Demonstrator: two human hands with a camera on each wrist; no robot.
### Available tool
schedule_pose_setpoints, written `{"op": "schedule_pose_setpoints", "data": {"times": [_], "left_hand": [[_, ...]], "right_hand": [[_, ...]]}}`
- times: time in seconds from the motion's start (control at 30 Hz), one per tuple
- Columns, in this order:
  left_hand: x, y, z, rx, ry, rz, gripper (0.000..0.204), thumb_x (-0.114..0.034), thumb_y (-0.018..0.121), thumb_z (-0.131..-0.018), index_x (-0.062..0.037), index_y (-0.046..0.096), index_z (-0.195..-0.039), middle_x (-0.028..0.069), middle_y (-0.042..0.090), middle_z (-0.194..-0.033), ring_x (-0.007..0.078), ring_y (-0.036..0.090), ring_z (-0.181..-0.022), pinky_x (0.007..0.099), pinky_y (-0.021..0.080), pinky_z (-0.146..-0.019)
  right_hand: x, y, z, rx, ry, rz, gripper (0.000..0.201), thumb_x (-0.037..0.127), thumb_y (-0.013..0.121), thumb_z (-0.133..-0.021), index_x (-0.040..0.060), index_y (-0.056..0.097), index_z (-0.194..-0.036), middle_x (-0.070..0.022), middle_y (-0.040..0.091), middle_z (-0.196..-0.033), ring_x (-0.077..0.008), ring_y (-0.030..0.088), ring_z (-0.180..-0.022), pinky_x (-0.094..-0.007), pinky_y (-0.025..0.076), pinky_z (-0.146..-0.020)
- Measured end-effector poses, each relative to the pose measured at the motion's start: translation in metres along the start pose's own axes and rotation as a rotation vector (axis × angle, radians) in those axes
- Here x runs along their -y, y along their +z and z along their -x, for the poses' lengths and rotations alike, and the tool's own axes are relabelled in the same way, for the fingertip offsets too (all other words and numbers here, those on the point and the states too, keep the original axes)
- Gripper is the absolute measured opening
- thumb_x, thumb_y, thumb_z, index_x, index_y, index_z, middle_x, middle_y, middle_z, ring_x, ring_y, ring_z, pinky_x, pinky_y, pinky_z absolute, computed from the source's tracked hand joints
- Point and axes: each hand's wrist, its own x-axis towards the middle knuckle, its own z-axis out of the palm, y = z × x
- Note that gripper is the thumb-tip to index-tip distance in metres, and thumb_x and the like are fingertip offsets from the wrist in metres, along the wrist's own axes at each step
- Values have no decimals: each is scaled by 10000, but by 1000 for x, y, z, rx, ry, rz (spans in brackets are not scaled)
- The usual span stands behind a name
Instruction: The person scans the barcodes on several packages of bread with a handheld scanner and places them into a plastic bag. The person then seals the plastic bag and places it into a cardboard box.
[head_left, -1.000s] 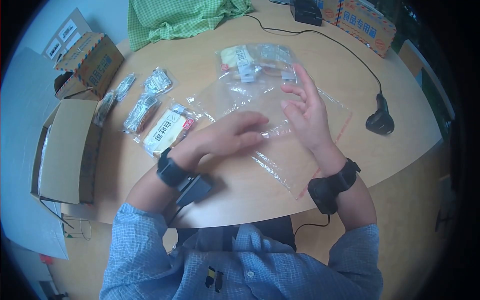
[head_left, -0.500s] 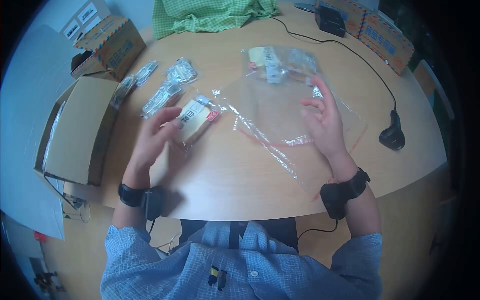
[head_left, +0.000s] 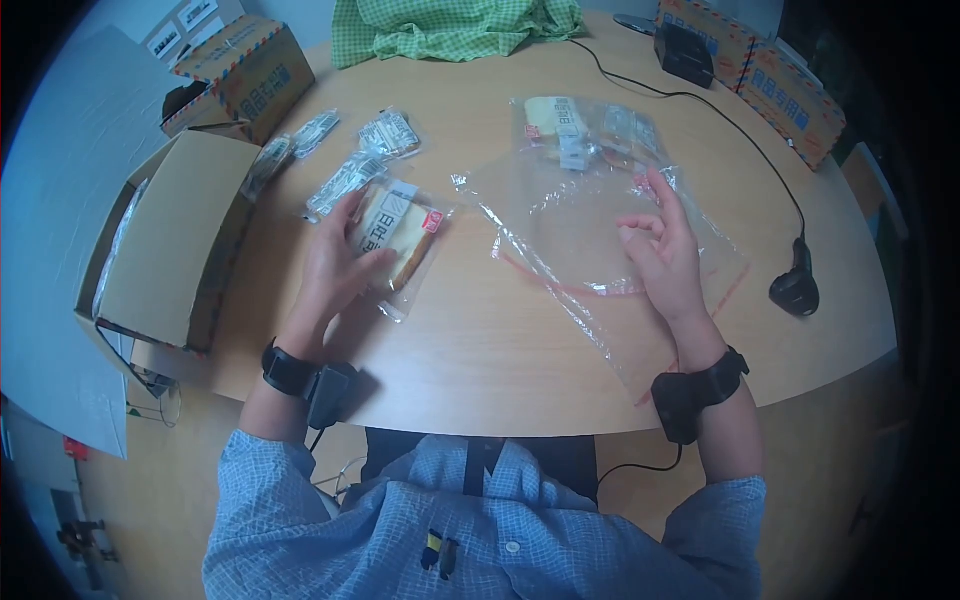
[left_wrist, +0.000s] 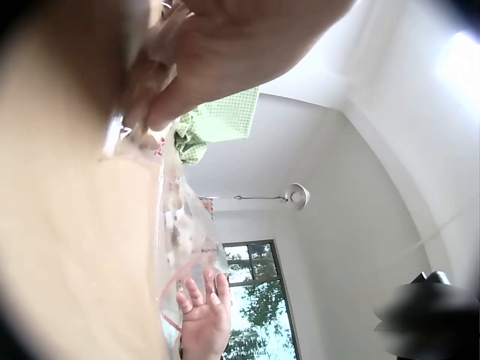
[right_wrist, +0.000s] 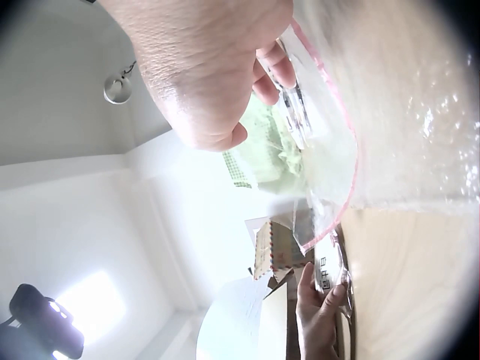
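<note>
My left hand [head_left: 338, 268] grips a wrapped bread packet [head_left: 400, 232] by its left side, thumb across its lower part; the right wrist view also shows this hand [right_wrist: 316, 322] on the packet [right_wrist: 328, 264]. Over a large clear bag [head_left: 570, 235] with a red-edged mouth is my right hand [head_left: 668, 268], fingers loosely bent and forefinger extended. In the left wrist view the right hand [left_wrist: 206, 319] shows spread fingers beside the film. Whether it touches the film I cannot tell. Two bread packets [head_left: 560, 118] [head_left: 625, 132] lie at the bag's far end.
Several wrapped packets [head_left: 347, 183] lie left, beyond the held one. An open carton [head_left: 178, 240] and a printed box [head_left: 262, 85] stand at the left edge. Green checked cloth [head_left: 450, 28] is at the back. A corded black scanner [head_left: 795, 290] lies right, printed boxes [head_left: 795, 100] behind it.
My left hand has moved left from over the clear bag and taken hold of the nearest bread packet. The right hand has stayed over the bag. The head view has shifted.
</note>
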Motion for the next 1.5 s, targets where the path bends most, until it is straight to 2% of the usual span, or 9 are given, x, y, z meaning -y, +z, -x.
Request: {"op": "schedule_pose_setpoints", "data": {"times": [0.07, 0.2, 0.5, 0.63, 0.7, 0.9, 0.97, 1.2, 1.5], "left_hand": [[2, -7, -2, -7, -76, 73, 737, -148, 769, -612, 36, 428, -1239, 187, 556, -1111, 266, 556, -1015, 325, 436, -878], [-6, -21, 5, 350, -298, 986, 533, -111, 681, -761, 16, 455, -1227, 99, 575, -1099, 161, 570, -975, 289, 451, -862], [-96, 24, 27, 911, -271, 1043, 513, -124, 630, -813, -11, 421, -1268, 80, 529, -1175, 146, 521, -1053, 276, 415, -926], [-104, 65, 18, 908, -216, 966, 462, -99, 582, -849, -1, 412, -1267, 83, 522, -1167, 143, 527, -1036, 272, 439, -895], [-107, 81, 9, 861, -432, 1122, 422, -88, 555, -865, 6, 418, -1253, 85, 523, -1147, 138, 536, -1013, 261, 454, -872], [-107, 96, -10, 721, -455, 1199, 406, -98, 525, -884, 19, 404, -1254, 92, 527, -1131, 137, 544, -988, 271, 471, -848], [-107, 94, -15, 506, -432, 1159, 384, -109, 508, -896, 19, 413, -1246, 97, 520, -1136, 149, 543, -991, 283, 473, -847], [-118, 107, -18, 224, -372, 1303, 476, -51, 477, -892, 24, 280, -1319, 116, 484, -1161, 179, 515, -1041, 299, 451, -889], [-134, 148, -54, 281, -222, 1207, 568, 45, 468, -814, 30, 258, -1341, 156, 454, -1175, 204, 491, -1053, 297, 416, -891]], "right_hand": [[0, 0, 0, 1, -4, -7, 650, -39, 515, -779, -16, 228, -1362, -153, 343, -1337, -137, 528, -936, -212, 484, -667], [4, -1, 1, 17, -18, -22, 662, -34, 522, -773, -11, 225, -1365, -148, 360, -1330, -144, 529, -936, -221, 483, -677], [7, -3, 0, 53, -141, -44, 609, 196, 553, -850, -11, 274, -1351, -133, 411, -1304, -159, 520, -963, -254, 455, -770], [12, -4, 0, 76, -162, -71, 605, 309, 514, -880, -11, 293, -1344, -128, 422, -1298, -159, 511, -970, -259, 431, -812], [13, -7, 0, 81, -155, -94, 591, 337, 497, -886, -13, 325, -1330, -127, 442, -1277, -157, 501, -984, -260, 417, -828], [12, -10, 0, 71, -123, -100, 568, 335, 510, -880, -16, 372, -1304, -131, 465, -1262, -182, 488, -1055, -298, 380, -913], [9, -9, -2, 67, -165, -61, 565, 332, 514, -877, -17, 378, -1300, -136, 470, -1261, -201, 474, -1097, -313, 363, -938], [13, -5, 2, 166, -180, 44, 546, 305, 547, -854, -30, 420, -1266, -177, 476, -1251, -249, 432, -1184, -335, 314, -989], [10, -4, 1, 66, -270, 259, 441, 254, 593, -813, -48, 543, -1131, -200, 511, -1179, -279, 502, -1098, -335, 388, -921]]}}
